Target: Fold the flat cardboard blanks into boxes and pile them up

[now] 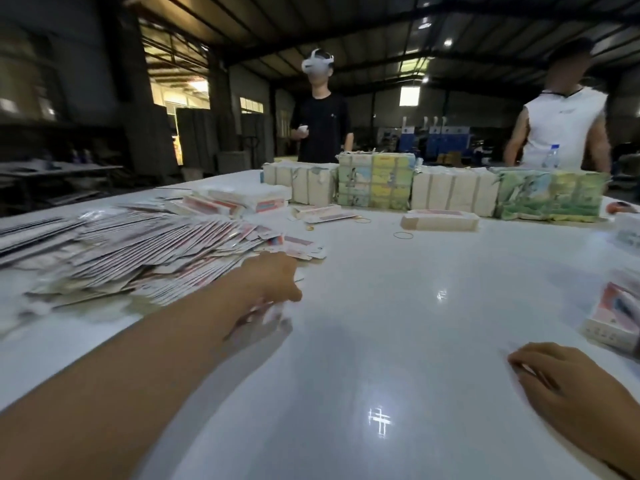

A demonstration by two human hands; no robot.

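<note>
Left hand [273,289] blurred, grip on blank [270,315] unclear | pile [138,251] cropped

Two bystanders [320,109] behind table [381,341]; rubber bands [403,234]; water bottle [551,156].

A blurred flat blank [266,315] is gripped by the left hand [273,282] beside the heap of blanks [138,251], while the right hand [561,379] is rested on the white desk [381,341].

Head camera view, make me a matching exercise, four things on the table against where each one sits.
Things:
1. heap of flat blanks
2. wrapped bundles
3. right hand
4. rubber band

Places:
A. near right, resting on the table
B. left side of the table
C. far edge, in a row
D. loose, mid-table, before the bundles

Pairs: 1-B, 2-C, 3-A, 4-D
</note>
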